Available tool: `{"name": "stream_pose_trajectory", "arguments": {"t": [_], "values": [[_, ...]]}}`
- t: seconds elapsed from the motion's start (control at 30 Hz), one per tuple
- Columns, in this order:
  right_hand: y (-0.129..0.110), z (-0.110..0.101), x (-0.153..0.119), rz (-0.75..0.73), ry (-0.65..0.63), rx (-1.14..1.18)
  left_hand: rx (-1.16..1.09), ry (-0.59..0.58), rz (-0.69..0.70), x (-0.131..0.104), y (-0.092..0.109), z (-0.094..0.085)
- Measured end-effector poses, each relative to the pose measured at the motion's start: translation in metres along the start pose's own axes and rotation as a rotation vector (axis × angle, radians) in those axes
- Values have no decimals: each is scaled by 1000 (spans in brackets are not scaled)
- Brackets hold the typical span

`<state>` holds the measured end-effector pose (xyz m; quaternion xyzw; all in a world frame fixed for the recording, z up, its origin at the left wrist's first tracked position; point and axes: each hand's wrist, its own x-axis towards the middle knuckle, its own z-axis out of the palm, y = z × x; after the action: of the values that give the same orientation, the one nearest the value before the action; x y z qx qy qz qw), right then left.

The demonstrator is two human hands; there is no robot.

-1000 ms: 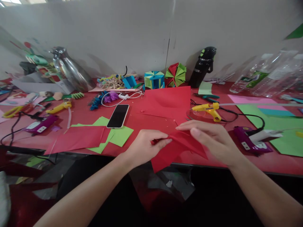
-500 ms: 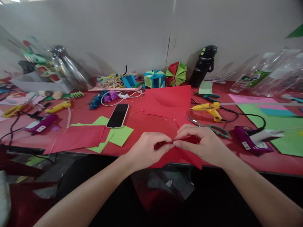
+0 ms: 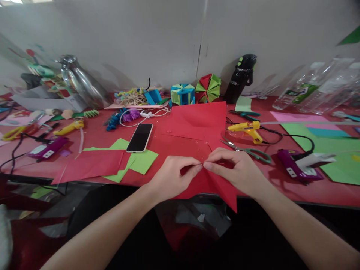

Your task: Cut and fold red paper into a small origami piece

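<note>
Both hands meet at the near edge of the red table, pinching a folded sheet of red paper (image 3: pixel 223 187) between them. My left hand (image 3: pixel 176 175) is closed, its thumb and index fingertip pressed together on the paper's upper edge. Right beside it, my right hand (image 3: pixel 236 169) pinches the same edge with thumb and fingers. A pointed corner of the paper hangs below the right hand, over the table edge. Part of the paper is hidden behind the fingers. Beyond the hands lies another red sheet (image 3: pixel 197 119). Green-handled scissors (image 3: pixel 257 154) rest just past the right hand.
A phone (image 3: pixel 140 138) and green paper squares (image 3: pixel 146 161) lie left. Yellow glue guns (image 3: pixel 247 129) (image 3: pixel 69 128) and purple power strips (image 3: pixel 299 167) sit at both sides. Along the wall stand a steel jug (image 3: pixel 83 80), folded-paper models (image 3: pixel 182 94), a black bottle (image 3: pixel 240 78) and plastic bottles (image 3: pixel 312 88).
My fingertips have drawn together on the paper's edge, and the left hand's grip has closed up. The paper's right corner now hangs lower over the table edge.
</note>
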<state>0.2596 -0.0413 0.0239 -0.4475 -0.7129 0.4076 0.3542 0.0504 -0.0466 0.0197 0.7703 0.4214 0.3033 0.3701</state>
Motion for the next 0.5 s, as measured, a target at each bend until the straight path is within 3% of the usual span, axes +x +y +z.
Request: {"name": "stream_pose_trajectory", "arguments": {"t": [0.17,0.4,0.5], "values": [[-1,13,-2,-11,138,20,-217,76,-91,2,-2,8],[1,16,-1,-107,218,-77,-741,13,-313,5,-4,8],[4,15,0,-150,230,-104,-818,-12,-365,4,-3,8]]}}
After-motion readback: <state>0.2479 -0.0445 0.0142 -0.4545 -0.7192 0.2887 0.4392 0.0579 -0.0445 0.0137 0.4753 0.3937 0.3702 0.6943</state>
